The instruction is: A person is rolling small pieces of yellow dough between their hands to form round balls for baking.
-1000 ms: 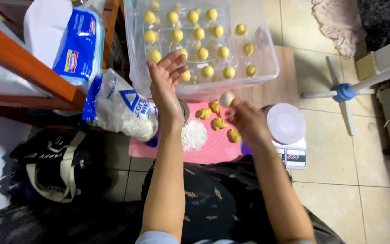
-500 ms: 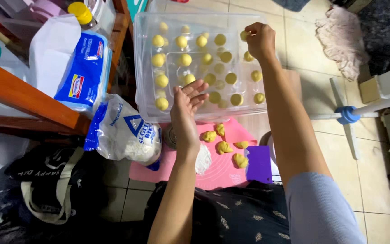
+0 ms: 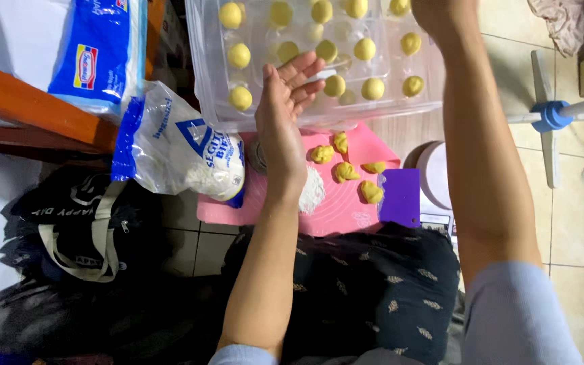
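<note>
Dough balls in clear tray, just beyond left hand fingers

Four dough pieces, one scraper

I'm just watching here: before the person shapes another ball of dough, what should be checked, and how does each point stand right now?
1. Left hand free: ok, it is open with nothing in it, held over the near edge of the clear tray.
2. Right hand free: cannot tell, it reaches over the tray's far side and is cut off by the picture's top edge.
3. Dough pieces at hand: ok, several unshaped yellow lumps lie on the pink mat.
4. Scraper within reach: ok, the purple one lies on the mat's right side.
5. Flour on the mat: ok, a white patch lies beside the left wrist.
</note>
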